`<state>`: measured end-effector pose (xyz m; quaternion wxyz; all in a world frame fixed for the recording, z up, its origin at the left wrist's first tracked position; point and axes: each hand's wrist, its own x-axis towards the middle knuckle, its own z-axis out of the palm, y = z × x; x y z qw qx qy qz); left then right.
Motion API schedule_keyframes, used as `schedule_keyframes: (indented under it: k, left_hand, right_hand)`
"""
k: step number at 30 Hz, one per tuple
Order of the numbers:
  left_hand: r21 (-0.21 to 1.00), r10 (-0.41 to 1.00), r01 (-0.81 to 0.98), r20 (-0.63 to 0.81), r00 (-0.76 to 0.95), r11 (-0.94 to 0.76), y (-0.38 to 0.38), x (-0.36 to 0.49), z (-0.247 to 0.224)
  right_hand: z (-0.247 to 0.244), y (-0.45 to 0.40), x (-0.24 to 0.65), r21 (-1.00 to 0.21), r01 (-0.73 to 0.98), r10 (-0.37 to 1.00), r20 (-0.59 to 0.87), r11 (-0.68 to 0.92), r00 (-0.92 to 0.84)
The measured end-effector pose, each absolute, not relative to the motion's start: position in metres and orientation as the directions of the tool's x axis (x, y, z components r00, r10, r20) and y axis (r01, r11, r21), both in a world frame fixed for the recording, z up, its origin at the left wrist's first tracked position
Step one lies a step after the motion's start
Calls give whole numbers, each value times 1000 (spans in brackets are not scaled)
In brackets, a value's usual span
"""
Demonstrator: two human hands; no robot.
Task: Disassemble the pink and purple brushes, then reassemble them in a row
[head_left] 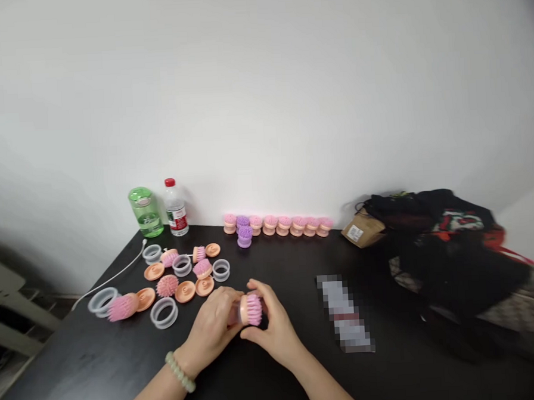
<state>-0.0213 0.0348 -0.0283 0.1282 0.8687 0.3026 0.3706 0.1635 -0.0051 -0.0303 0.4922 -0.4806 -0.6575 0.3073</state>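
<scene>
A round scalp brush [253,310] with pink bristles and a peach base lies on its side between my hands, bristles facing right. My left hand [214,316], with a beaded bracelet at its wrist, is closed around the base end. Curved about the bristle end is my right hand [276,326], thumb below and fingers above. To the left lie loose parts: a clear ring [164,313], a peach disc [184,291], a pink bristle head [167,286] and several more of each. The brush's far end is hidden by my left fingers.
Against the wall stands a row of pink brushes [284,226], with purple brushes [244,237] near its left end. A green bottle [146,212] and a water bottle [176,209] are back left, beside a white cable [114,273]. Right are a pixelated packet [344,315], brown package [362,229] and black bag [449,262].
</scene>
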Motion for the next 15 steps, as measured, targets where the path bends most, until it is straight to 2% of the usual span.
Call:
schedule_keyframes:
  k: [2,7,12,15]
  left_hand:
    - [387,557,401,598,576,-830,38,-24,-30]
    - [298,504,415,627,595,-860,44,-29,-36]
    - [232,472,436,648,597,-870,46,-27,-38]
    - [214,460,435,650,605,-874,45,-25,-37]
  right_hand:
    - [-29,-3,163,-912,297,959,273,283,-75]
    - [-24,-3,163,-901,282,944,310,329,-111]
    - [-27,-2,163,-962,224,988,151,155,-34]
    - [-25,-2,164,-943,249,976,212,220,-57]
